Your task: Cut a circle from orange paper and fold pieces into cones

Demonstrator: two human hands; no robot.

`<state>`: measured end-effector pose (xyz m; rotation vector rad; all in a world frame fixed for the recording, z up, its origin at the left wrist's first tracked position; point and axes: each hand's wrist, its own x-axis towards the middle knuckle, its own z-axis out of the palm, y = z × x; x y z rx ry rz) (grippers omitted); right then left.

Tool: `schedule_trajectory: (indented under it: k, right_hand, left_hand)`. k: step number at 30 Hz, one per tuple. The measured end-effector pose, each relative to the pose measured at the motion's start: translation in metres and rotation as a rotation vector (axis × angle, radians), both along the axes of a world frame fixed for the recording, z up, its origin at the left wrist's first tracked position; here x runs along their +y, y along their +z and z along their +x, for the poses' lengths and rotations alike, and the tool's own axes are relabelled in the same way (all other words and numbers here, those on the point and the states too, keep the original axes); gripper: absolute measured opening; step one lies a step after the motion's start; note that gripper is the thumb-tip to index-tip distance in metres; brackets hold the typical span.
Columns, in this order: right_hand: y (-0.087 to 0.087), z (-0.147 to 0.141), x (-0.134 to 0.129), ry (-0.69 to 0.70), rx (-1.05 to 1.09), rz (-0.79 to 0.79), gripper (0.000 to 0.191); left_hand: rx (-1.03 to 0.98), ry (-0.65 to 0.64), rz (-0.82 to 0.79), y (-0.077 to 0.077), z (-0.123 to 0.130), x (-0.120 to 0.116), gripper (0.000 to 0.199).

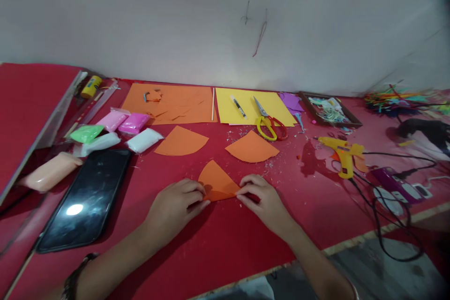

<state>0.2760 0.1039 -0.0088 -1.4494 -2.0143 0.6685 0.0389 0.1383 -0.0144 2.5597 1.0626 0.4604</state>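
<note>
Between my hands is a fan-shaped piece of orange paper (218,179), its point facing away from me and its curved edge towards me. My left hand (179,204) pinches its left corner between thumb and fingers. The right corner is pinched by my right hand (262,197). Two more orange paper sectors lie flat behind it, a left one (181,141) and a right one (252,147). Scissors (269,124) with one yellow and one red handle rest behind the right sector, partly on a yellow sheet (225,103).
An orange sheet (190,98) with scraps lies by the wall. At right are a yellow glue gun (344,152), its looping cord, a purple power strip (397,183) and a tray (351,115) of scraps. A black phone (87,201) and clay packets (133,123) sit at left.
</note>
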Motion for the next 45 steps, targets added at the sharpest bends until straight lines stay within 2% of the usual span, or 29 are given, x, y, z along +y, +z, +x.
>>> schedule_trajectory:
  k: [16,27,38,45]
  right_hand:
    - [0.004,-0.005,0.003,-0.100,0.057,-0.068,0.009]
    - [-0.003,-0.009,0.004,-0.152,0.067,-0.050,0.011]
    - [-0.005,-0.013,0.004,-0.162,0.002,-0.043,0.013]
    - [-0.008,-0.015,0.002,-0.239,-0.125,0.054,0.014]
  left_hand:
    - [-0.015,0.088,-0.040,-0.001,0.000,0.001,0.026]
    - [-0.003,0.097,0.007,0.003,0.002,0.000,0.025]
    - [0.027,0.096,-0.010,0.002,0.003,0.002,0.025]
    - [0.000,0.079,-0.025,0.000,0.003,0.003,0.023]
